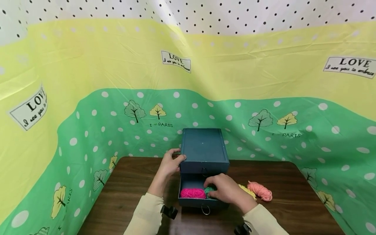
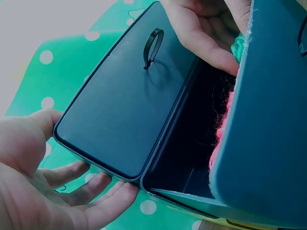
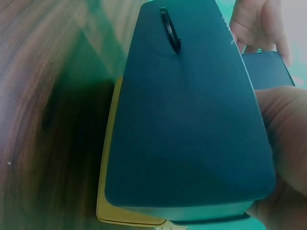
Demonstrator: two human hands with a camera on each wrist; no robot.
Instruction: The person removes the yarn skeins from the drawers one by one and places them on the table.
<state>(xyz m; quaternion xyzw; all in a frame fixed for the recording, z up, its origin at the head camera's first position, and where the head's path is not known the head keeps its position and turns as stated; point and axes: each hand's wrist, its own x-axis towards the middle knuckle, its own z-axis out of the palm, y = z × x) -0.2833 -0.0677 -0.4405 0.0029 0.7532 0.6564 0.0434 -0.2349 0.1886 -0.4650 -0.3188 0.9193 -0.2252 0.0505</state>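
From the head, the right hand [image 1: 224, 188] pinches a green yarn bundle [image 1: 209, 190] beside a pink yarn bundle [image 1: 192, 193] in the lower drawer [image 1: 191, 203] of a dark-blue rectangular box [image 1: 202, 147]. Left wrist: the left hand [image 2: 29, 187], fingers spread, touches the box. Right wrist: the drawer hides the yarn.

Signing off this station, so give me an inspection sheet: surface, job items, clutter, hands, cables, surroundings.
Surface: dark wood-grain table.
Job items: blue box, its lower drawer pulled out, pink yarn and green yarn inside.
Clutter: yellow yarn and coral yarn, loose right of the drawer.
Hands: left hand touches the box's left side; right hand has its fingers curled over the green yarn.
Cables: nothing seen.
Surroundings: patterned curtain behind the table.
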